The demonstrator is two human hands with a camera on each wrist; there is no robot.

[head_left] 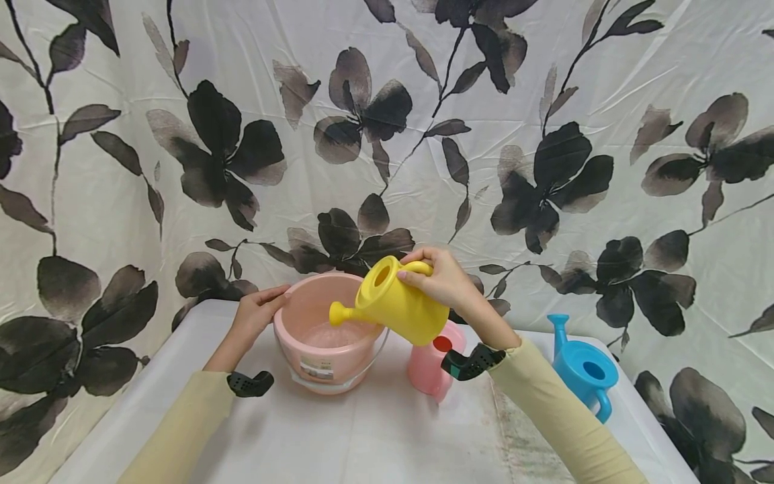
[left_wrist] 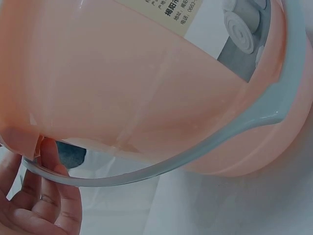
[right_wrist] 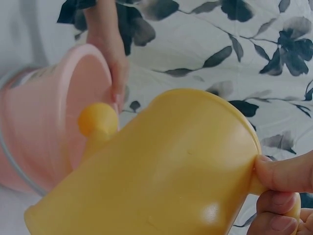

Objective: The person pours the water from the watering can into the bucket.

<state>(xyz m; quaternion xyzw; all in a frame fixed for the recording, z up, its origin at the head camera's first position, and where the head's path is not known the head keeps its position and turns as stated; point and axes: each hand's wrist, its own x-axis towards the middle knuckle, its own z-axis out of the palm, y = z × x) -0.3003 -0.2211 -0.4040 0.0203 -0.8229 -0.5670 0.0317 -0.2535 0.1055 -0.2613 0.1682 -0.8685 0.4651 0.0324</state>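
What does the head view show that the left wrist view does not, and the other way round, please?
Only the head view shows the right hand gripping the yellow watering can, the pink watering can, the blue watering can and the inside of the bucket.

Only the left wrist view shows the label close enough to make out printed characters and a picture of white rolls, plus the palm side of the left hand.

Both share the bucket, its handle, the label and the left hand at the rim.
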